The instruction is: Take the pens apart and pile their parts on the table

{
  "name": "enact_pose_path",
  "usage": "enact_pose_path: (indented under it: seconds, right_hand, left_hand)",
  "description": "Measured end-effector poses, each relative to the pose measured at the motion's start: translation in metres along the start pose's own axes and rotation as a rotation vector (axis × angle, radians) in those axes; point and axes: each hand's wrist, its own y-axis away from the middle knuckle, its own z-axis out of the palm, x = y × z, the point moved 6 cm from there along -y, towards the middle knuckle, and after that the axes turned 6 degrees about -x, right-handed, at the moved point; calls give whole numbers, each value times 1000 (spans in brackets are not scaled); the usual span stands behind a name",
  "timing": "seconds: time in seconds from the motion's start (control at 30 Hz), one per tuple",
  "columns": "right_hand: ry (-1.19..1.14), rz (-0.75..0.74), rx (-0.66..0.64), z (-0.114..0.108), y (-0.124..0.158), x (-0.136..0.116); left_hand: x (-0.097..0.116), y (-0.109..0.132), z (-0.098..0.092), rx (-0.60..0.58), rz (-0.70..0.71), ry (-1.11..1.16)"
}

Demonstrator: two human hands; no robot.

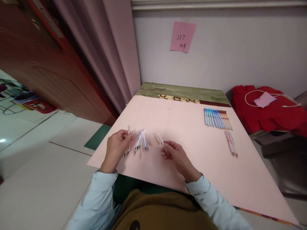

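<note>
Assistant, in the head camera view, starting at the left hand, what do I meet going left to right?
Left hand → loose pile of thin white sticks with dark tips → right hand → neat row of blue and brown pens → bright red cloth.

A: Support?
B: Table point(144, 89), top green and wood-grained along the far edge, with a yellow band point(183, 98) of dark-outlined star shapes and a dark red strip point(216, 103) to its right. A pale pink sheet point(192, 127) covers most of the rest.
A: Left part of sheet?
B: Loose heap: white refills point(141, 140), dark tips toward the near edge, among clear pieces whose exact form is blurred. One slim translucent piece point(157, 139) lies just right of it.
A: Right part?
B: Row of pens point(217, 118), side by side, blue through lavender to orange-brown. Nearer, a small group of pinkish pens point(231, 143), slightly slanted.
</note>
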Motion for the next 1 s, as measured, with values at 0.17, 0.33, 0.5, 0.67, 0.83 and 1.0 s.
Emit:
enact_pose_path:
  seconds: [0.17,0.33,0.5,0.67,0.83,1.0]
  right_hand:
    - [164,-100,-37,16,-20,-7]
    - [142,-84,-69,21,-22,1]
    - [120,-83,-74,23,-14,3]
    - [147,-114,-159,35,-7,1]
    - [301,-150,-229,38,0,4]
    - [737,-214,-64,24,-4,-6]
  left_hand:
    - [-5,3,25,-156,55,-469]
    - [-5,2,34,-119,72,-587]
    - [6,13,26,1,129,-377]
    - [5,37,66,-311,-43,482]
    - [-1,34,60,-214,-166,812]
    - [-2,17,10,106,-10,619]
